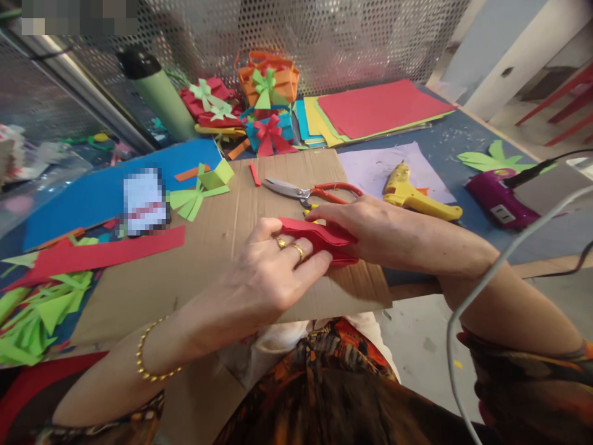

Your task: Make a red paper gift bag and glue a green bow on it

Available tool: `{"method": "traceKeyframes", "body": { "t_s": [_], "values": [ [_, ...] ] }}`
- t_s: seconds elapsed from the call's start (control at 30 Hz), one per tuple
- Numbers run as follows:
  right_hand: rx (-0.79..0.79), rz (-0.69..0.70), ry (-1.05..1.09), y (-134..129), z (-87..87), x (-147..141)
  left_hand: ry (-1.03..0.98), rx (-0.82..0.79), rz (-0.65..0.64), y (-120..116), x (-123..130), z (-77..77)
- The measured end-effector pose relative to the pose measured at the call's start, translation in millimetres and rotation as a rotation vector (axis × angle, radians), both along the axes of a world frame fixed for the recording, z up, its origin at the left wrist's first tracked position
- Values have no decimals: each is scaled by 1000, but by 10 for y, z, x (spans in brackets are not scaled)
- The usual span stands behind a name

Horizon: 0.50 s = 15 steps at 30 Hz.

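Observation:
Between my two hands is a piece of folded red paper (319,233), held over the cardboard sheet (204,266). My left hand (282,266), with two gold rings, has its fingers closed on the paper's left side and front. From the right, my right hand (356,225) grips the other end; its fingertips are partly hidden behind the fold. Just beyond the hands lie scissors (310,190) with orange handles. A yellow glue gun (412,194) rests on a pale purple sheet (352,162) to the right.
Paper bags with bows, an orange one (273,86) among them, stand by the mesh panel near a green bottle (162,99). Coloured sheets (384,108) are stacked behind. Left are a phone (144,201), a red strip (111,253) and green cuttings (41,321). A grey cable (456,346) hangs right.

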State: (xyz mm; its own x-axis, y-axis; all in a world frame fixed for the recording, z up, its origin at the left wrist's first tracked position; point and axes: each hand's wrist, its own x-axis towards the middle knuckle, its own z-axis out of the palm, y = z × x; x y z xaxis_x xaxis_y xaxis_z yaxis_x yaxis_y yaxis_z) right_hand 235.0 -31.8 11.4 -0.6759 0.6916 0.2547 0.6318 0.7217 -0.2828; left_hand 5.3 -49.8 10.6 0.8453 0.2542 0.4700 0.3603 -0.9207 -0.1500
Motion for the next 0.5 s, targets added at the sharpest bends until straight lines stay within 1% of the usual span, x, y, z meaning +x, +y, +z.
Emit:
{"method": "traceKeyframes", "body": {
  "t_s": [0.1, 0.17, 0.3, 0.37, 0.5],
  "values": [
    [-24, -22, -13, -40, 13, 22, -54, 47, -30, -5, 26, -47],
    [-35, -45, -29, -69, 49, 22, -53, 85, -25, -8, 34, -66],
    [-3, -118, -16, -75, 85, 12, -51, 106, -2, -13, 24, -85],
    [-8, -115, -1, -61, 84, 7, -29, 120, 11, -16, 15, -94],
    [-42, -75, -49, -56, 101, 7, -14, 148, 36, -19, 9, -108]
  ]
}}
